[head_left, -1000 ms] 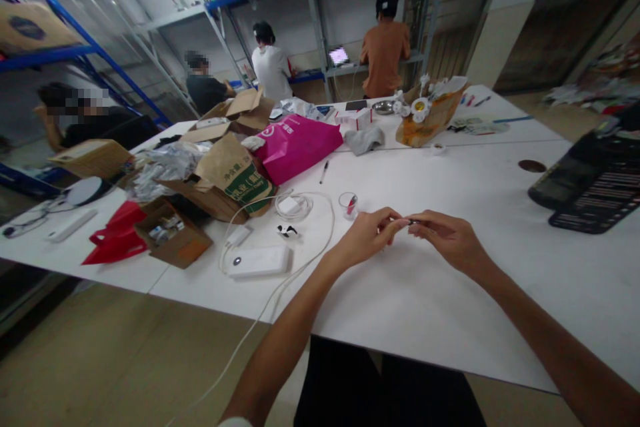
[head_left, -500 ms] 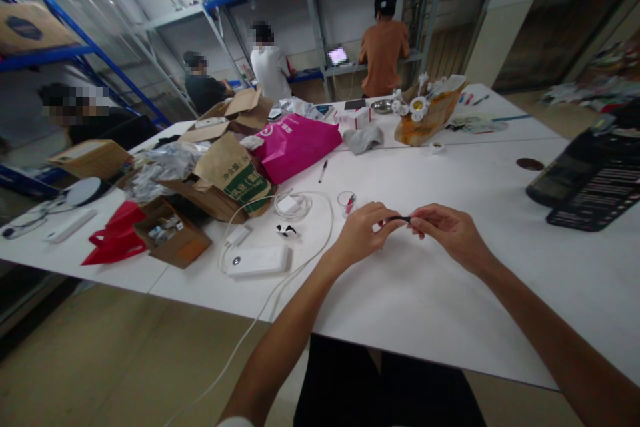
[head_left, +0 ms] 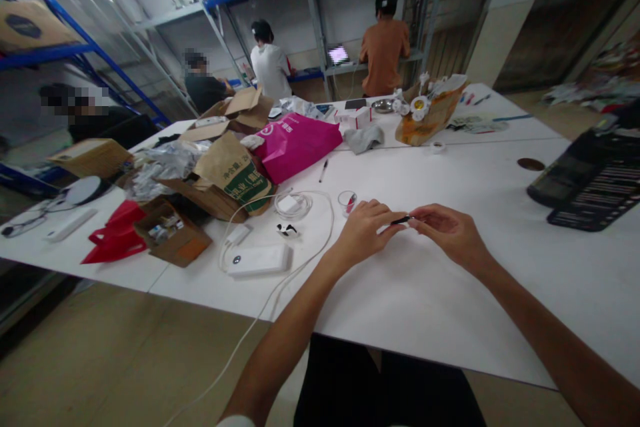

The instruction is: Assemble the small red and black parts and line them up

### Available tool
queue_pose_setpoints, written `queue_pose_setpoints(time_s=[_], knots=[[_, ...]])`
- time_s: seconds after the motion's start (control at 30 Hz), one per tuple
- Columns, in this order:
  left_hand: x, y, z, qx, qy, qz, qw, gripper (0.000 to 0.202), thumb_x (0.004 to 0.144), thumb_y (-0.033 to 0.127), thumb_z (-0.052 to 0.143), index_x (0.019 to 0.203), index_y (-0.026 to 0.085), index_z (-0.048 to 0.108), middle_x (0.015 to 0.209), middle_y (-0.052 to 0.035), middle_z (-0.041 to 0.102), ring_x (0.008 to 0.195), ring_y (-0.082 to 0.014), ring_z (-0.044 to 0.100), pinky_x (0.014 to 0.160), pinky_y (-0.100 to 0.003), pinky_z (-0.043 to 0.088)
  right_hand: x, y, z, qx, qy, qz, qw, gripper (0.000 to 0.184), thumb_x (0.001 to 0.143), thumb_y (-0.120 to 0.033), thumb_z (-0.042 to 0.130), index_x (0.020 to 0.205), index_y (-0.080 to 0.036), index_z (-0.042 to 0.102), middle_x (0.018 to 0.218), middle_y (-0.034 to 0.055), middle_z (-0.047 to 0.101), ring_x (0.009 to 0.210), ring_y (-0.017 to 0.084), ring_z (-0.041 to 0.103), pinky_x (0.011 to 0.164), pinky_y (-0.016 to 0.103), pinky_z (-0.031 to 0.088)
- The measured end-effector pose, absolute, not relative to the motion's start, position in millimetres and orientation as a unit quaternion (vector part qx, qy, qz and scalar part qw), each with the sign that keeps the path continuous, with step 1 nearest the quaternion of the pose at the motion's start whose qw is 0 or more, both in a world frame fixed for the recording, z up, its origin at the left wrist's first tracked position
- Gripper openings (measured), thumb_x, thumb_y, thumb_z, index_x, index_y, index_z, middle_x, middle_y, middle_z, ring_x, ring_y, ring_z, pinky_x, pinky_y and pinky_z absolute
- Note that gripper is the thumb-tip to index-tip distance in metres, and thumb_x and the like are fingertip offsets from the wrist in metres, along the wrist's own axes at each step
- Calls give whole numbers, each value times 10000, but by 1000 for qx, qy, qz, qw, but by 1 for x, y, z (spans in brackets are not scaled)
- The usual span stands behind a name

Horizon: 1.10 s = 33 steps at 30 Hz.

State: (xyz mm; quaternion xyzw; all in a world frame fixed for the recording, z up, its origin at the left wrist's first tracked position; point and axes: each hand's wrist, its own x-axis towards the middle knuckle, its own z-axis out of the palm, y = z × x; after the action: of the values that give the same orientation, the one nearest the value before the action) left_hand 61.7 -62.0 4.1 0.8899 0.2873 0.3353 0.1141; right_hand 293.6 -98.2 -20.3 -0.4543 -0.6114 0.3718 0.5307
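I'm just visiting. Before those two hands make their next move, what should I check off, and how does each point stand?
1. Left hand has the small black piece: ok, pinched between thumb and fingers.
2. Right hand is at the piece: ok, its fingers are at the right end.
3. Right-hand pinch is firm: cannot tell, the contact is too small to see.
4. Left hand is clear of the clear cup: cannot tell, it sits just beyond the hand and is partly hidden.
5. White cable is out of the way: not ok, it runs off the table edge near the left forearm and might snag.
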Motion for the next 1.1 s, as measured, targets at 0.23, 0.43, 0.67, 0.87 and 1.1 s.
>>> queue_pose_setpoints(time_s=[0.23,0.43,0.67,0.87,1.1], knots=[[63,-66,5,877,327,332,114,241,1096,368,641,1153,201,806,1011,-77,832,953,-216,719,940,-398,480,294,-99,-22,-463,-621,347,529,397,859,-582,900,1009,-221,834,973,77,795,870,224,751,812,365,667],[62,-70,14,861,349,317,193,369,1127,356,531,882,198,757,879,-68,799,911,-208,714,989,-396,468,294,-101,-16,-451,-626,324,548,324,895,-539,880,996,-238,819,1012,75,795,940,239,756,878,391,670],[60,-72,29,692,331,479,426,328,1142,497,494,1109,193,611,923,-72,830,931,-184,745,938,-336,528,300,-95,-11,-455,-522,328,642,326,858,-460,924,1037,-235,770,1049,86,795,880,225,751,738,361,664],[55,-61,25,669,364,518,390,327,1071,507,636,1112,183,653,1103,-106,801,1002,-186,722,916,-320,535,311,-87,-10,-447,-488,332,672,320,876,-433,905,1047,-229,726,1057,91,788,969,244,767,760,358,654],[49,-57,23,732,397,434,344,217,1014,377,723,1124,191,704,1030,-61,788,964,-173,724,903,-311,525,320,-84,-18,-522,-577,241,580,311,925,-501,832,1035,-226,737,970,73,765,838,218,724,783,382,637]])
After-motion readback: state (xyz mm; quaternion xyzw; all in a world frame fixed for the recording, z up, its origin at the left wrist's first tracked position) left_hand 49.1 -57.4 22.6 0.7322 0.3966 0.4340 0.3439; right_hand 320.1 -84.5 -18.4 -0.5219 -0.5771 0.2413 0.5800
